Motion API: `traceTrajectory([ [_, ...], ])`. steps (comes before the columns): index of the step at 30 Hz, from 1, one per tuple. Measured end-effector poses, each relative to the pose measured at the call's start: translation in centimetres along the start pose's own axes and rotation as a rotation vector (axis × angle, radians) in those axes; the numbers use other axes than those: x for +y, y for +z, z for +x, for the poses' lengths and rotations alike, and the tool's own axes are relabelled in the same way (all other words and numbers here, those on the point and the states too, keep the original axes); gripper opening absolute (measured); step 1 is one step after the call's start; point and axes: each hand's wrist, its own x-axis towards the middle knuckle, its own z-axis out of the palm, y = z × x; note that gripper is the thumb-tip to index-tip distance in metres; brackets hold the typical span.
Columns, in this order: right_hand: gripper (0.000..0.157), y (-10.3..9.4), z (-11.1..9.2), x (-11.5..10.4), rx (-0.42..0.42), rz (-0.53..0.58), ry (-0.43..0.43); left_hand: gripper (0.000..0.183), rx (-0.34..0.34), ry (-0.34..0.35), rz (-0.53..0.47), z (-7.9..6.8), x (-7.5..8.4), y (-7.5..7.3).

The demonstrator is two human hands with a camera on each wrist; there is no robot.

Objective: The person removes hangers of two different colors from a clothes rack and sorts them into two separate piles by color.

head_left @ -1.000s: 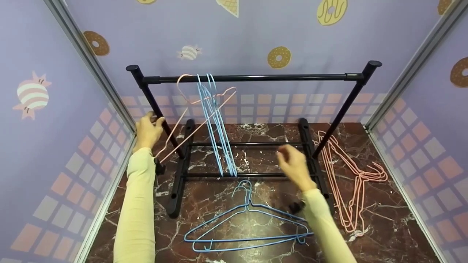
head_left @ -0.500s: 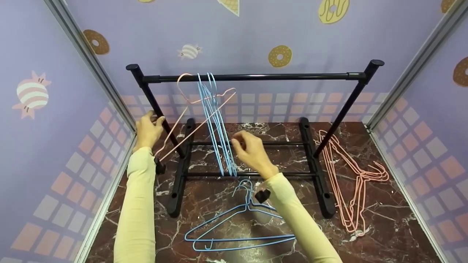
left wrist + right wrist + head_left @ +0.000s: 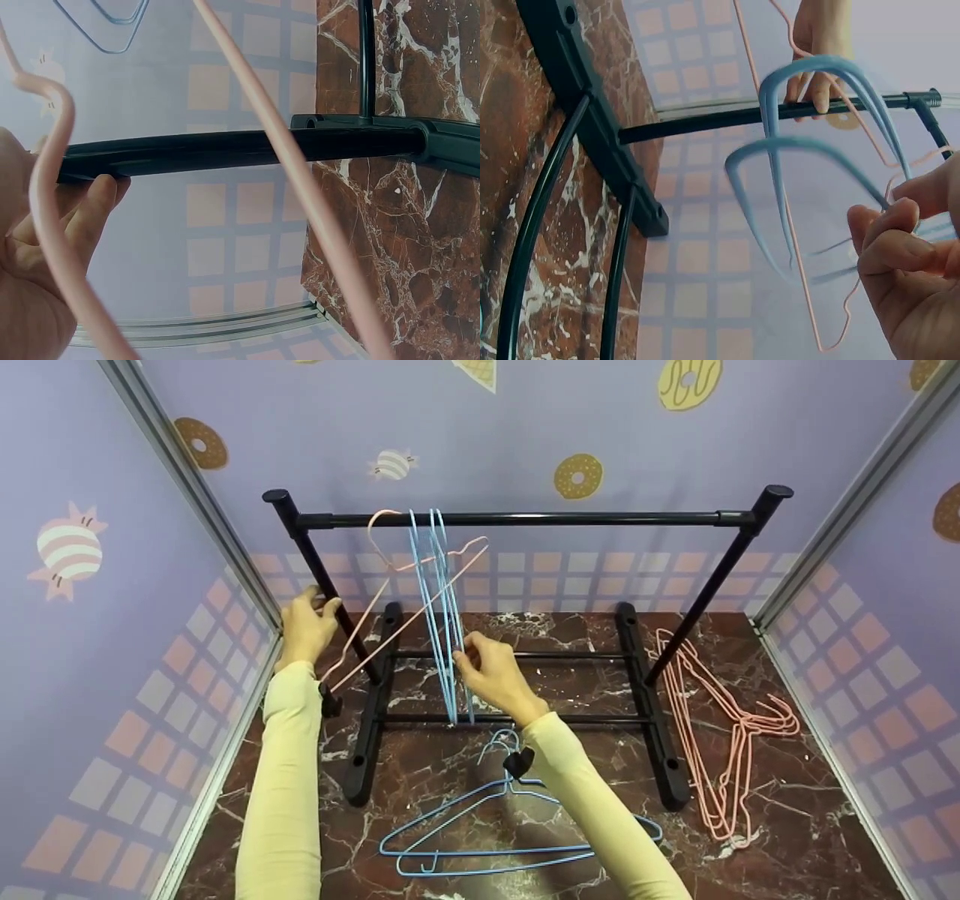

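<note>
My left hand [image 3: 307, 626] holds the left post [image 3: 195, 152] of a black garment rack, fingers curled over it. A pink wire hanger [image 3: 322, 217] hangs at an angle from the top bar, its lower end close to that hand. Several blue wire hangers [image 3: 430, 615] hang just right of the pink one. With thumb and fingertips my right hand [image 3: 491, 667] pinches the nearest blue hanger [image 3: 784, 141] by its wire. In the right wrist view this hanger stands apart from the other blue ones behind it.
Two blue hangers [image 3: 487, 853] lie on the dark marbled floor in front of the rack, partly under the right sleeve. Several pink hangers [image 3: 739, 727] lie in a pile right of the rack. Patterned walls enclose three sides. The top bar [image 3: 570, 519] spans the back.
My right hand has moved left from the rack's right side to the hanging blue hangers and taken one, which has shifted from the others. The left hand stays on the post.
</note>
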Motion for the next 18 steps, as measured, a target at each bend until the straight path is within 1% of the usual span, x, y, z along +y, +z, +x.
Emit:
traceTrajectory([
  [3, 0.009, 0.0, 0.0, -0.2, 0.031, 0.001, -0.008, 0.032, 0.002, 0.002, 0.005, 0.0, 0.0, 0.0],
  [8, 0.008, -1.0, -0.4, -0.1, 0.095, 0.021, -0.002, 0.030, 0.014, 0.012, -0.012, 0.1, 0.0, 0.2],
  [14, 0.007, -2.4, -0.7, 0.5, 0.187, -0.027, -0.062, 0.030, 0.016, 0.018, -0.013, 0.1, 0.0, 0.1],
  [18, 0.006, -2.9, -1.0, 0.8, 0.216, -0.051, -0.092, 0.030, 0.014, 0.015, -0.015, 0.2, -0.1, 0.1],
])
